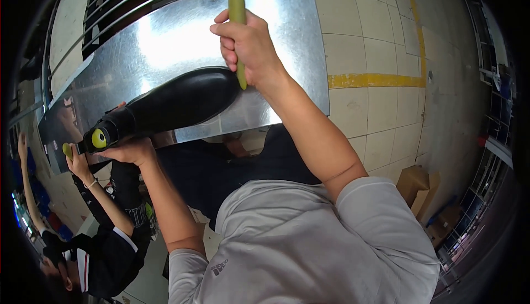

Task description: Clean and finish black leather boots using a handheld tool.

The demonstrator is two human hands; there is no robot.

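Observation:
A long black shoe [182,99] lies slantwise over the metal tabletop, its rounded toe toward the right. Inside its ankle end shows a yellow-green plug with a dark hole, like the top of a shoe last [99,138]. My left hand [131,152] grips the shoe near that end from below, with most of its fingers hidden behind it. In my right hand [248,44], closed around its middle, is an olive-green stick [237,9] with rounded ends. The stick stands nearly lengthwise in view, its lower tip by the shoe's toe; whether they touch, I cannot tell.
At the left a co-worker's hand [80,167] holds a similar green stick [67,150] close to the shoe. The shiny metal tabletop [292,44] ends at the right above a tiled floor with yellow lines. Metal bars [138,0] run behind it. Cardboard boxes [415,185] stand lower right.

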